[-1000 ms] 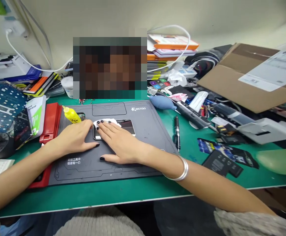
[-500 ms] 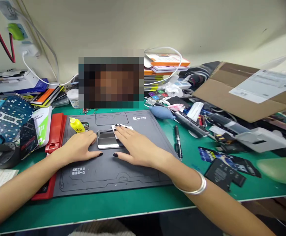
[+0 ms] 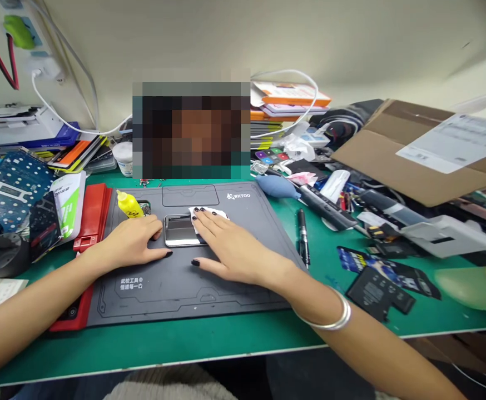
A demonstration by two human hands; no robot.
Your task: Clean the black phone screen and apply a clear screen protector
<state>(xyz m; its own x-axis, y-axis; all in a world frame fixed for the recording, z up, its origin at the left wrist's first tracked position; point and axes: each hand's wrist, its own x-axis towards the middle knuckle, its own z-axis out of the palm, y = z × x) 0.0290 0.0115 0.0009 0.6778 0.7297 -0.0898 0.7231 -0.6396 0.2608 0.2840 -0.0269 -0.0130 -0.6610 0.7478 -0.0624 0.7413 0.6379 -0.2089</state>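
Phone (image 3: 182,230) looks slick, fragile; I'd grip its edges. Right fingers (image 3: 203,219) lie spread on a white wipe (image 3: 216,212); left fingers (image 3: 156,236) curl beside the phone, holding nothing.

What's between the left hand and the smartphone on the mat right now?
Nothing visible: the left hand lies flat just beside the smartphone, with only a narrow strip of the grey repair mat between them. The yellow bottle sits beyond the hand, off that line.

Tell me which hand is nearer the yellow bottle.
Left. The left hand sits on the mat just in front of the yellow bottle; the right hand is farther off to its right, beyond the phone.
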